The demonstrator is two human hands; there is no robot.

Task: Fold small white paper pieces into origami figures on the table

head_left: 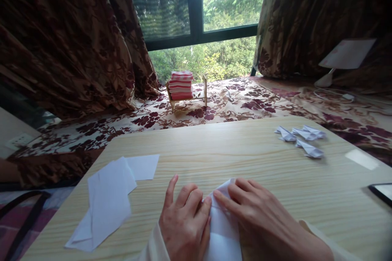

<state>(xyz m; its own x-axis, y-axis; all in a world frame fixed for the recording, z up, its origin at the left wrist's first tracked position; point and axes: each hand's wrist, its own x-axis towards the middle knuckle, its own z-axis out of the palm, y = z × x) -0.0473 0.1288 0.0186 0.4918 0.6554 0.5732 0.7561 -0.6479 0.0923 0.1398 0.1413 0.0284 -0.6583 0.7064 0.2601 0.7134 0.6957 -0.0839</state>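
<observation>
A white sheet of paper, partly folded, lies on the light wooden table at the near edge. My left hand rests on its left side with the fingers curled and pressing down. My right hand lies flat over its right side, fingertips meeting the left hand's on a crease. Neither hand lifts the paper off the table.
A loose pile of white sheets lies at the left of the table. Several folded paper figures sit at the far right. A dark phone lies at the right edge. A small wooden rack with red-striped cloths stands beyond, by the window.
</observation>
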